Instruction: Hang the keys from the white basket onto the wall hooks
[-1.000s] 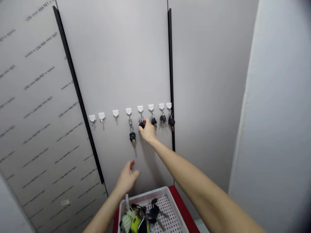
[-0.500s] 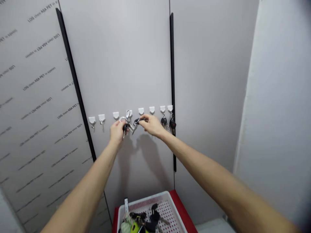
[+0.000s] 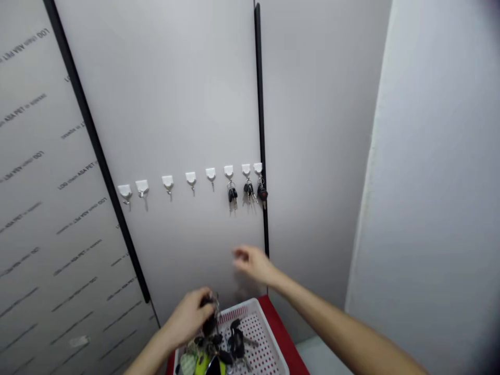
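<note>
My left hand is closed around a bunch of keys with dark heads and a metal ring, just over the keys in the basket. The fingers partly hide the bunch. My right hand, slightly blurred, is up in front of the panel, to the right of and higher than my left hand. Its fingers are loosely curled with a gap at the thumb, and nothing shows in them. Below lies a white perforated basket holding a pile of keys and a yellow-green item.
A row of white hooks is fixed to the grey panel. Black-headed key sets hang from the three rightmost. Long black handles edge the panel. The basket stands on a red surface; a white wall is at the right.
Both hands have come down from the hooks and moved apart. My left hand has carried the keys to the basket; the key that was in my right hand no longer shows there. The view has shifted.
</note>
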{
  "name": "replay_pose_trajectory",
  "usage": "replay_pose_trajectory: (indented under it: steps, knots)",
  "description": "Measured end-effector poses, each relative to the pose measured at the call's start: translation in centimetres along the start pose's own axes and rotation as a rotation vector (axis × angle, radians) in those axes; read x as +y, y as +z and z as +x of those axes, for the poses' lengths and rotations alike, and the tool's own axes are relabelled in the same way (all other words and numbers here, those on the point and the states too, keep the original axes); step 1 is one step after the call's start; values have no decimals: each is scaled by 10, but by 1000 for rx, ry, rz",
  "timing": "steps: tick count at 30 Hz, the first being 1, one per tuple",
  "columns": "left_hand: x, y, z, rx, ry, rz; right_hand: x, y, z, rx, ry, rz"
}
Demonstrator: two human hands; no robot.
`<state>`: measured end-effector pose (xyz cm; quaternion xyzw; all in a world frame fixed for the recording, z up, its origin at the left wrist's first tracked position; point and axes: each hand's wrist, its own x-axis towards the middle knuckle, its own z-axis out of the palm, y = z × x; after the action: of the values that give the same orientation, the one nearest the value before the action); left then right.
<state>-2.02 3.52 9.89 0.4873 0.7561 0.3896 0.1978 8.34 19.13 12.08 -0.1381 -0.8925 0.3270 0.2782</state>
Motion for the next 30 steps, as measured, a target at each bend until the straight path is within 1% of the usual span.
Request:
replay_pose_trajectory:
  steps: [1,2,3,4,5,7,9,11,13,15,17,19,20,21,23,26,27,29,30]
  knots:
    - [-2,4,3,-3,-13,23,-4,-16,13,225,10,0]
    - [2,4,10,25,-16,24,-9,-32,26,414,5,-20]
    - [12,2,21,87,-5,4,-14,-46,40,556,8,-54]
    - [26,-3,35,180,17,-33,-19,-58,53,641,33,-92]
    - [43,-7,51,275,56,-72,-22,-67,64,673,64,-131]
    - [79,-14,86,461,103,-116,-26,-76,81,651,136,-193]
    - [108,-17,117,585,87,-104,-26,-79,91,604,173,-207]
    - [125,-18,138,652,51,-59,-25,-82,96,604,169,-190]
    - [132,-21,148,663,48,-60,-25,-91,99,643,136,-186]
    - [136,-29,149,649,93,-126,-31,-105,101,692,86,-211]
    - [143,-43,145,645,171,-209,-40,-118,104,697,16,-238]
    - [152,-56,139,647,260,-252,-51,-125,104,640,-67,-254]
    - [157,-62,136,640,300,-244,-55,-125,103,595,-108,-261]
    - [161,-67,134,627,330,-205,-58,-123,101,545,-140,-268]
    - [167,-74,132,635,339,-36,-60,-112,94,455,-164,-282]
    - [178,-82,137,749,270,283,-54,-93,79,348,-120,-297]
    - [183,-84,139,751,236,369,-50,-88,75,313,-101,-300]
    - [195,-89,143,656,174,476,-43,-79,64,253,-86,-291]
    - [200,-91,143,595,155,480,-39,-75,58,219,-85,-278]
